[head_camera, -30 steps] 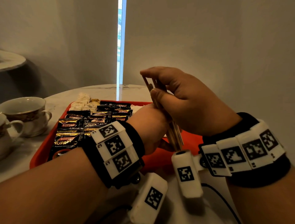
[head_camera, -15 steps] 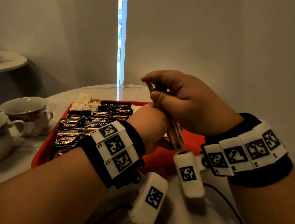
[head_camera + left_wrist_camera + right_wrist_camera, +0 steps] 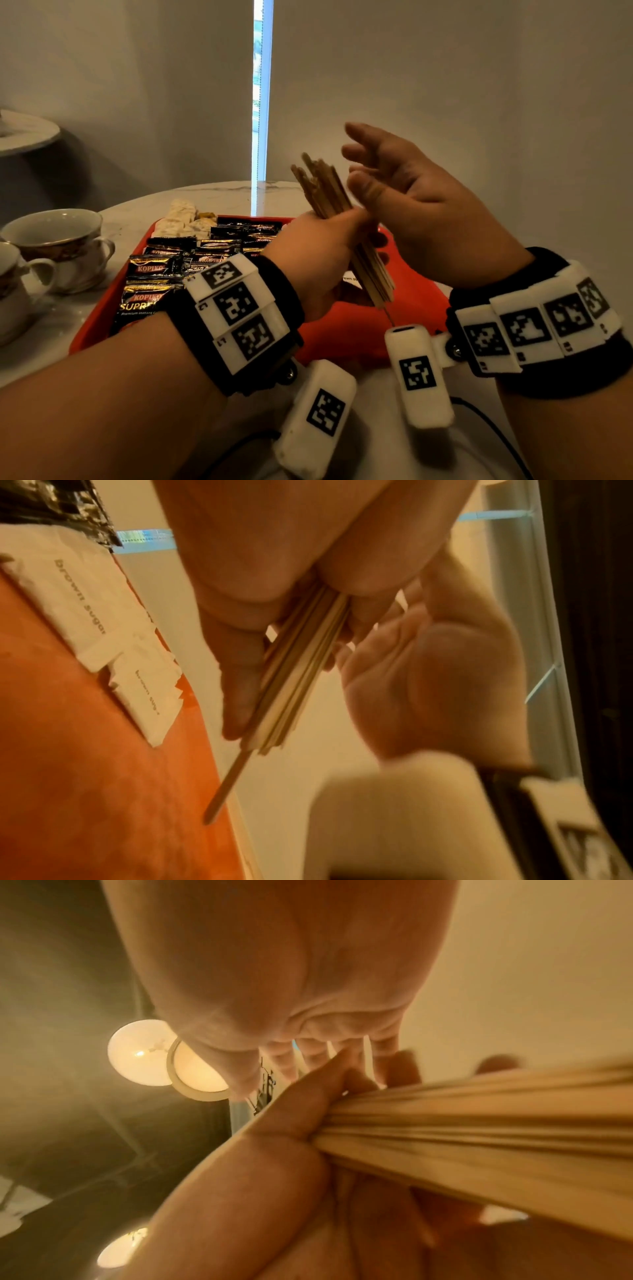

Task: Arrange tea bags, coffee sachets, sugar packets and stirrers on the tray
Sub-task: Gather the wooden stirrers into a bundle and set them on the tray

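Stirrers, a bundle of thin wooden sticks, stand tilted in the left hand, held above the near right part of the tray. The fingers of that hand curl round the middle of the bundle, so the stick tops fan out above the fist, leaning away to the left, and the lower ends poke out below it toward the person. From the left wrist view, one stick slides out longer than the others below the bundle, over the tray's edge.

Right hand sits just beside the bundle, on its right, with fingers straight and spread and the palm turned toward the sticks. It grasps nothing. Whether its thumb brushes the sticks cannot be told. From the right wrist view the bundle passes close across the camera, with the left thumb pressed along it.

Beyond the hands, the red tray lies on a pale marble table. Black coffee sachets fill its left half in rows. White sugar packets marked "Brown sugar" lie flat on the tray under the left hand. Pale wrapped packets are heaped at the tray's far left corner. Two cups stand on the table left of the tray.
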The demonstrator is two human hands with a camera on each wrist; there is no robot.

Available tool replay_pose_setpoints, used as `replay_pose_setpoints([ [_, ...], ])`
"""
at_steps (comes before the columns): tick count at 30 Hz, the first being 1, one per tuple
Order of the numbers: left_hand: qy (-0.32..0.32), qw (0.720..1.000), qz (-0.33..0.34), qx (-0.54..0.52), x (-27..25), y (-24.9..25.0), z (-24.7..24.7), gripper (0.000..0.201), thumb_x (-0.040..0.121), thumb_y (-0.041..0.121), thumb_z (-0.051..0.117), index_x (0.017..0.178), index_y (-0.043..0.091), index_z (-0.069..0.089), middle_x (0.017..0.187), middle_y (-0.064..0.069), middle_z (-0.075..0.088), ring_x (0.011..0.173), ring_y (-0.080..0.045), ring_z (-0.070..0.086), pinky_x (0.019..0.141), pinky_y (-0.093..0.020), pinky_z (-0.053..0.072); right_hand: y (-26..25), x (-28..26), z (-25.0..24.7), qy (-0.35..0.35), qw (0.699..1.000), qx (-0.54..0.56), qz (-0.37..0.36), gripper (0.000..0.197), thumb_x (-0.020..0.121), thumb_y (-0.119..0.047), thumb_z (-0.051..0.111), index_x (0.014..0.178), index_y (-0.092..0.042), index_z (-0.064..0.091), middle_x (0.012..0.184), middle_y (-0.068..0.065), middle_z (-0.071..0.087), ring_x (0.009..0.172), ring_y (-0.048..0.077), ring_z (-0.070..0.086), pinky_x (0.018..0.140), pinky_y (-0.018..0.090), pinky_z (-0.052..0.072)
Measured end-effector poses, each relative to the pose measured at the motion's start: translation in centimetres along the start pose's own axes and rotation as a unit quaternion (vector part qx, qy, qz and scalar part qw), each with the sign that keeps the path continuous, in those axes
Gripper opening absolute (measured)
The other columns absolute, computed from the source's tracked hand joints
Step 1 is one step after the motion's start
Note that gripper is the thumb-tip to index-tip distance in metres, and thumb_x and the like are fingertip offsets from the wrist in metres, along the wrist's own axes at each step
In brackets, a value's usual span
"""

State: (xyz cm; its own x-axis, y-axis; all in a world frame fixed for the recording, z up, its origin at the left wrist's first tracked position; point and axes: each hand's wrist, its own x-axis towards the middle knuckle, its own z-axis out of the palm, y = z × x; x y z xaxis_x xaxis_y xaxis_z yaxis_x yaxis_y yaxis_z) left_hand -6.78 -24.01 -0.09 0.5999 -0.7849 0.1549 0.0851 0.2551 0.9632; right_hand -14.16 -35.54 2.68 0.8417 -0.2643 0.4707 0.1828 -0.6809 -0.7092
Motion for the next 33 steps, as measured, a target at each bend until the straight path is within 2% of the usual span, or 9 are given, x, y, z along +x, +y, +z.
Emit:
replay_pose_setpoints([
  [3,0.003,0.997,0.008,-0.075,1.1,0.0,-0.8,0.026,0.100,0.022,0.054,0.077,0.011,0.061,0.058,0.003,0.067,0.060,-0.016,0.067,0.054,-0.030,0.058,1.0,-0.2,-0.3,0.012,0.995,0.075,0.070,0.054,0.090,-0.052,0.059,0.138,-0.029,0.052,0.126,-0.007,0.065,0.111,0.005,0.065,0.091,0.030,0.056],
  [5,0.006,0.995,0.004,-0.099,1.5,0.2,-1.3,0.026,0.101,0.026,0.053,0.082,0.010,0.063,0.062,0.001,0.070,0.058,-0.016,0.069,0.050,-0.029,0.058,1.7,-0.4,-0.2,-0.039,0.991,0.055,0.117,0.055,0.082,-0.054,0.064,0.131,-0.030,0.056,0.115,-0.009,0.070,0.103,0.008,0.069,0.091,0.037,0.057],
  [7,0.011,0.995,0.008,-0.099,1.9,0.1,-1.8,0.027,0.099,0.031,0.056,0.082,0.012,0.065,0.069,-0.001,0.072,0.065,-0.019,0.071,0.055,-0.034,0.061,2.1,-0.6,0.2,-0.092,0.985,0.023,0.141,0.055,0.074,-0.049,0.070,0.124,-0.031,0.057,0.109,-0.008,0.071,0.096,0.012,0.071,0.086,0.042,0.059],
  [11,0.027,0.997,0.019,-0.066,2.3,-0.2,-2.2,0.029,0.096,0.036,0.061,0.076,0.019,0.071,0.078,-0.001,0.073,0.078,-0.023,0.071,0.070,-0.041,0.061,2.5,-0.5,1.1,-0.096,0.983,0.051,0.148,0.036,0.086,-0.015,0.074,0.119,-0.021,0.061,0.099,0.006,0.073,0.076,0.021,0.069,0.066,0.038,0.054],
  [14,0.050,0.998,0.023,-0.041,2.7,-0.4,-2.5,0.036,0.094,0.043,0.063,0.065,0.026,0.077,0.085,0.002,0.076,0.093,-0.025,0.072,0.089,-0.054,0.056,2.7,-0.5,1.2,-0.095,0.982,0.059,0.152,0.030,0.090,-0.014,0.070,0.118,-0.021,0.064,0.093,0.016,0.071,0.068,0.021,0.061,0.062,0.037,0.049],
  [17,0.078,0.997,0.013,-0.007,2.6,-0.3,-2.5,0.032,0.090,0.052,0.063,0.067,0.035,0.077,0.096,0.005,0.077,0.105,-0.030,0.069,0.098,-0.059,0.048,3.0,-0.4,1.0,-0.093,0.984,0.031,0.150,0.025,0.090,-0.018,0.069,0.114,-0.024,0.066,0.090,0.012,0.072,0.066,0.018,0.061,0.061,0.035,0.048],
  [22,0.069,0.996,-0.027,-0.058,2.9,-0.4,-2.4,0.024,0.093,0.042,0.064,0.090,0.018,0.067,0.099,0.004,0.077,0.096,-0.024,0.074,0.064,-0.034,0.051,3.8,-0.3,0.7,-0.077,0.984,0.034,0.154,0.021,0.089,-0.022,0.070,0.109,-0.020,0.067,0.082,0.001,0.070,0.058,0.011,0.055,0.055,0.028,0.043],
  [28,0.079,0.988,-0.005,-0.135,3.1,-0.1,-2.7,0.026,0.093,0.035,0.065,0.106,0.012,0.063,0.099,-0.004,0.076,0.082,-0.021,0.075,0.058,-0.031,0.058,4.3,0.1,0.4,0.007,0.970,0.156,0.188,0.048,0.076,-0.049,0.072,0.107,-0.013,0.066,0.092,0.008,0.071,0.074,0.018,0.063,0.061,0.032,0.048],
  [33,0.074,0.985,0.003,-0.156,3.3,-0.4,-2.8,0.024,0.092,0.034,0.065,0.101,0.013,0.063,0.099,-0.004,0.077,0.086,-0.025,0.076,0.059,-0.031,0.059,4.4,0.8,0.7,0.050,0.885,0.366,0.283,0.068,0.095,-0.064,0.038,0.127,-0.006,0.056,0.119,0.018,0.070,0.103,0.028,0.070,0.077,0.036,0.056],
])
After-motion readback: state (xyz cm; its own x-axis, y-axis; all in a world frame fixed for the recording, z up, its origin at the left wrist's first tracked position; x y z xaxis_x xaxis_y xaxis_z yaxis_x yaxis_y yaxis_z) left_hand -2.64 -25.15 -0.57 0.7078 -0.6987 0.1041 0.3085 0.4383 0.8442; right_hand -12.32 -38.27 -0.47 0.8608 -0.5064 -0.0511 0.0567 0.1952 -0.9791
